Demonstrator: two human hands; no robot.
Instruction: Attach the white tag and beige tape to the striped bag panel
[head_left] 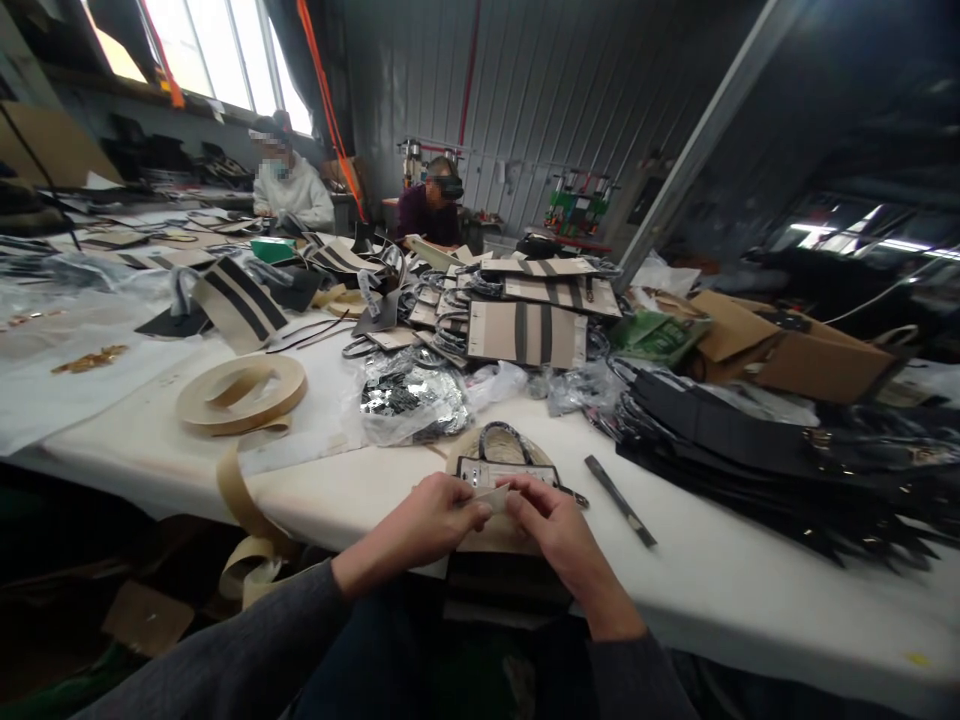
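Between my two hands is a small pale strip (495,497), pinched at both ends. My left hand (448,515) closes thumb and fingers on its left end. Thumb and fingertips of my right hand (547,515) grip the other end. Just beneath lies a bag panel (510,543) in beige and black, hanging over the table's front edge toward my lap. A dark looped handle (504,432) in clear wrap is attached at its far end. To the right of my hands a dark flat tool (621,502) with a worn tip lies on the white table (712,570).
A tape roll (241,393) trails off the front edge at left. Behind my hands sits a plastic bag of shiny metal pieces (412,398). Striped bag panels (529,333) are piled beyond, black pieces (750,450) at right. Two people (292,190) sit across the table.
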